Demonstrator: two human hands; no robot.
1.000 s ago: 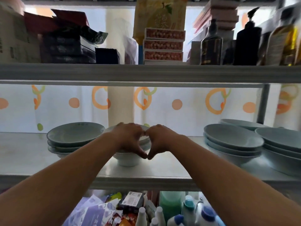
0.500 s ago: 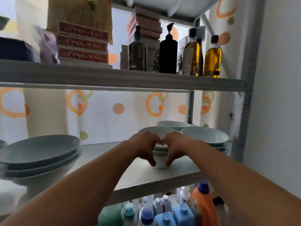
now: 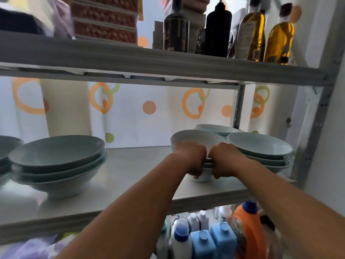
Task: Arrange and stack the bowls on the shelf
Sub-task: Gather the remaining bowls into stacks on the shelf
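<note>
Bowls, small white stack [image 3: 194,139]: approx 3 nested, edges partly hid by hands; on middle shelf [image 3: 130,165], right of centre, just beside R stack [image 3: 259,148].
L hand [image 3: 192,159]: fingers curled round stack's left side, gripping.
R hand [image 3: 224,159]: same grip on right side; knuckles of both hands nearly touch.
L stack [image 3: 56,157]: 3 big bowls nested, well apart from hands.
Far-L stack [image 3: 7,146]: cut by frame edge, count unclear.
R stack: 3–4 big bowls, rims too close to tell.
Rear bowl [image 3: 214,128]: 1 seen behind small stack.
Upper shelf [image 3: 149,60]: 4 bottles [image 3: 217,28] (2 dark, 2 w/ yellow oil), 3 red-patterned boxes [image 3: 104,21] stacked.
Below: 2 blue jugs [image 3: 203,243], 1 orange jug [image 3: 248,232], several white bottles [image 3: 181,240].
Surface: pale grey metal shelving, grey uprights [image 3: 239,105].
Room: translucent curtain [image 3: 149,124] w/ orange rings & dots behind; white wall [image 3: 328,146] at right.
</note>
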